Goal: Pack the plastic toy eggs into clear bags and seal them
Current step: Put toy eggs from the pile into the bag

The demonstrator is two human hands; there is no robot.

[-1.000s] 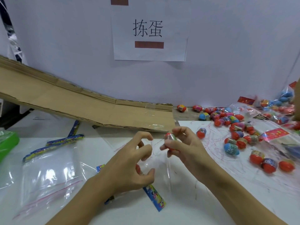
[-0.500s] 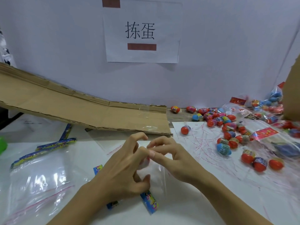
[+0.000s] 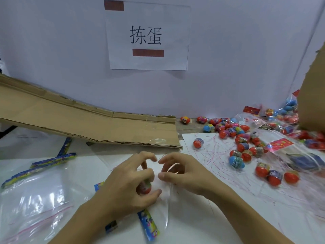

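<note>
My left hand curls round a red toy egg that sits inside a small clear bag at the middle of the white table. My right hand pinches the bag's upper edge just to the right of the left fingers. The bag hangs down between both hands, its lower end lying on the table. A heap of loose red and blue toy eggs lies at the right, one single red egg closer to the hands.
A cardboard ramp slopes down from the left behind the hands. Large clear zip bags and blue printed header cards lie at the left; another card lies under my left wrist. Filled bags and a cardboard box stand far right.
The egg went from my right hand's fingertips into the bag, where my left hand now grips it. My right hand shifted to the bag's edge. The head camera dipped slightly.
</note>
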